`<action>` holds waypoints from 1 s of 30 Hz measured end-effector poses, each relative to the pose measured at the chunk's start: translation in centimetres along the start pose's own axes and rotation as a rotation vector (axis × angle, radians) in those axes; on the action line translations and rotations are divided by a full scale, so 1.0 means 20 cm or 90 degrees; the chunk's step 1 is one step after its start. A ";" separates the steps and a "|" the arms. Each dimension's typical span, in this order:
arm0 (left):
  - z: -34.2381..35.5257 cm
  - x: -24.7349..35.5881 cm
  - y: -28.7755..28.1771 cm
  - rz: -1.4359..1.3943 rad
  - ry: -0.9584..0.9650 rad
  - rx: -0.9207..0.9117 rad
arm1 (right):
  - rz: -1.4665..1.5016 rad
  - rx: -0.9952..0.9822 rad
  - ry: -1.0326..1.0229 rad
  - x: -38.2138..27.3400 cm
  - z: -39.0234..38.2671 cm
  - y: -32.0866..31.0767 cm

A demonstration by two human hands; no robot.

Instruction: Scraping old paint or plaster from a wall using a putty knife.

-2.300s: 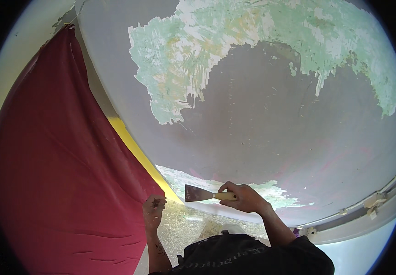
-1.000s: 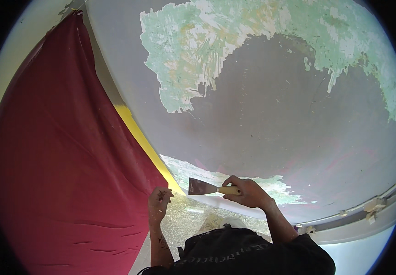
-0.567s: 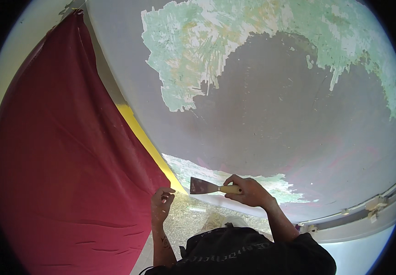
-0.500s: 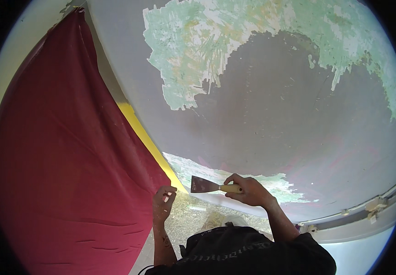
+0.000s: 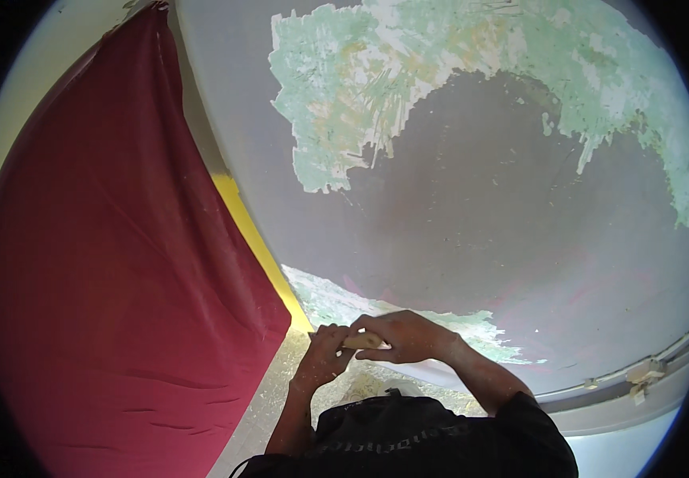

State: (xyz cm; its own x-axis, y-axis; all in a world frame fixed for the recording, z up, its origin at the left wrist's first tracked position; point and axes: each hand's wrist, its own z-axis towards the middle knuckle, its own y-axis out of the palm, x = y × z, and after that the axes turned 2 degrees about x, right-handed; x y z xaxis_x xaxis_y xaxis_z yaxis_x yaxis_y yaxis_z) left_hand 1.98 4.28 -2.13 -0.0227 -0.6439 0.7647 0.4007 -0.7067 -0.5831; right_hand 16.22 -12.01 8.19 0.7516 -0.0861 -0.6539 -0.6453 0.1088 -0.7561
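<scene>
A putty knife (image 5: 367,341) with a pale wooden handle lies crosswise in front of my body, held at the handle by the curled fingers of my right hand (image 5: 408,336). My left hand (image 5: 324,356) is closed around its blade end, so the blade is mostly hidden behind the fingers. Both hands meet low in front of the grey wall (image 5: 472,231). Just behind them is a lower scraped patch (image 5: 456,327) showing pale green and white.
A dark red cloth (image 5: 113,263) hangs on the left, beside a yellow strip (image 5: 253,239) along the wall's edge. Large scraped areas (image 5: 336,95) cover the upper wall. Scrapings litter the floor (image 5: 288,374). A pipe (image 5: 615,382) runs along the lower right.
My left hand has moved right and closed on the blade end of the putty knife. My right hand has brought the knife left and slightly down.
</scene>
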 end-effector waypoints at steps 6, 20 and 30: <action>-0.02 -0.07 -0.06 -0.080 -0.079 0.116 | -0.409 0.407 -0.018 0.10 -0.13 -0.52; 0.21 -0.07 -0.11 -0.198 -0.012 0.153 | -1.098 0.922 -0.036 -0.31 -0.39 -1.81; 0.42 -0.02 -0.23 -0.275 0.088 0.183 | -0.937 1.040 0.090 -0.68 -0.25 -2.14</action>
State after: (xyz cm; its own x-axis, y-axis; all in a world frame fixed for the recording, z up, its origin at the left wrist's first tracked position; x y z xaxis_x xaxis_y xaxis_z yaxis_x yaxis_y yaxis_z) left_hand 7.78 10.16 2.47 -0.3542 -0.3585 0.8637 0.5623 -0.8197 -0.1096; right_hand 32.92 -20.52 49.25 0.3980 -0.9062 0.1430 0.9111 0.4087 0.0538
